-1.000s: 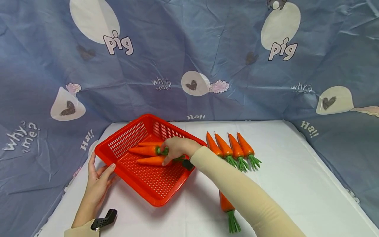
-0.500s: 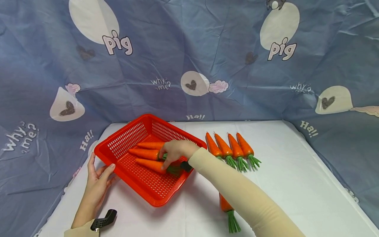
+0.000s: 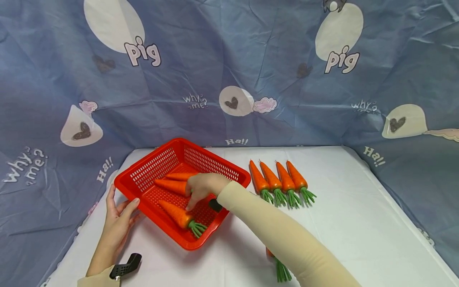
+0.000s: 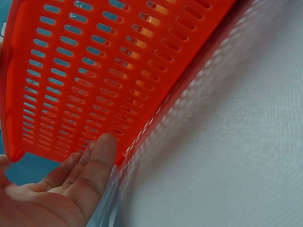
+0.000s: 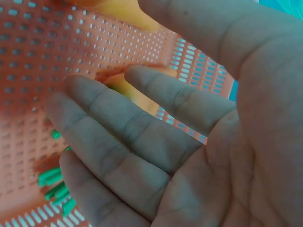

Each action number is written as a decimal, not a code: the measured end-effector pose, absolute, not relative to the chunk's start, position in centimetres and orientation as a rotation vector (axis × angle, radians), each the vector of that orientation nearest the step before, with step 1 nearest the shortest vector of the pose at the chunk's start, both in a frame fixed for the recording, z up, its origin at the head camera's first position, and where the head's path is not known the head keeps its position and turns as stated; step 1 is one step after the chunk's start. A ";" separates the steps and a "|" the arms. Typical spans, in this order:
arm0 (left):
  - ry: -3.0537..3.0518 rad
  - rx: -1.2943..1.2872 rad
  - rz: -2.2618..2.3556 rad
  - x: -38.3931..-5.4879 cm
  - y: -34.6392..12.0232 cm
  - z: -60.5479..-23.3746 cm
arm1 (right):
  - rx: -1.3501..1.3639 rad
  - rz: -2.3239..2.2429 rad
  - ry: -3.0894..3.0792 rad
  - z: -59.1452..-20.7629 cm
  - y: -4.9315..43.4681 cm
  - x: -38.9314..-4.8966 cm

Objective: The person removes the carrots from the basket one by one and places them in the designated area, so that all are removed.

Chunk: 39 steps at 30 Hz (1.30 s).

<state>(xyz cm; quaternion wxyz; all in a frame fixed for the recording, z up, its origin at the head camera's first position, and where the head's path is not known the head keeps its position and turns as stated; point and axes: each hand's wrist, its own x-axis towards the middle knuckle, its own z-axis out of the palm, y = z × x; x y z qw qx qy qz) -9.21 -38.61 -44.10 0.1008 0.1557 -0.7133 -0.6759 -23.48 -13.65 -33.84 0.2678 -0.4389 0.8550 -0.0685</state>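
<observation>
A red perforated plastic basket (image 3: pixel 215 159) sits at an angle on the white cloth. My left hand (image 3: pixel 116 227) holds its left corner, thumb at the rim; in the left wrist view its fingers (image 4: pixel 97 163) lie against the outside of the basket wall (image 4: pixel 80 85). Three carrots lie inside: a front one (image 3: pixel 175 213) with green stems showing, a middle carrot (image 3: pixel 172 186) and a far carrot (image 3: pixel 181 176). My right hand (image 3: pixel 204 188) is inside over the middle carrot's stem end, covering it. In the right wrist view this hand (image 5: pixel 156 142) has extended fingers and grips nothing.
Several carrots (image 3: pixel 281 183) lie side by side on the cloth right of the basket. Another carrot (image 3: pixel 281 271) lies nearer, partly under the right sleeve (image 3: pixel 283 227). A blue printed sheet (image 3: pixel 229 71) hangs behind the table.
The front carrot has shifted toward the basket's near side and turned, and my right hand has let go of it and moved slightly left. My left hand has stayed at the corner.
</observation>
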 end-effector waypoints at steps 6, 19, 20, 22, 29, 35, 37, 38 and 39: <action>-2.113 0.476 -1.987 -9.2 -38.6 -44.1 | -1.007 -0.252 2.283 -34.2 -14.9 -22.8; -2.102 0.453 -2.004 -9.2 -38.7 -44.0 | -1.004 -0.018 2.190 -34.5 -16.6 -22.7; -2.102 0.452 -2.004 -9.2 -38.6 -44.0 | -0.990 -0.006 2.181 -34.6 -16.7 -22.7; -2.100 0.449 -2.008 -9.2 -38.6 -44.0 | -0.936 0.008 2.182 -34.7 -16.9 -22.6; -2.099 0.444 -2.005 -9.2 -38.6 -44.0 | -0.869 0.017 2.208 -35.1 -17.2 -22.2; -2.097 0.447 -2.005 -9.2 -38.6 -44.0 | -0.816 -0.006 2.222 -35.2 -17.2 -22.0; -2.096 0.447 -2.007 -9.3 -38.6 -44.0 | -0.804 -0.012 2.225 -35.3 -17.2 -21.9; -2.096 0.444 -2.007 -9.2 -38.6 -44.0 | -0.804 -0.015 2.223 -35.3 -17.2 -21.9; -2.095 0.444 -2.008 -9.3 -38.6 -44.0 | -0.808 -0.023 2.220 -35.3 -17.2 -21.9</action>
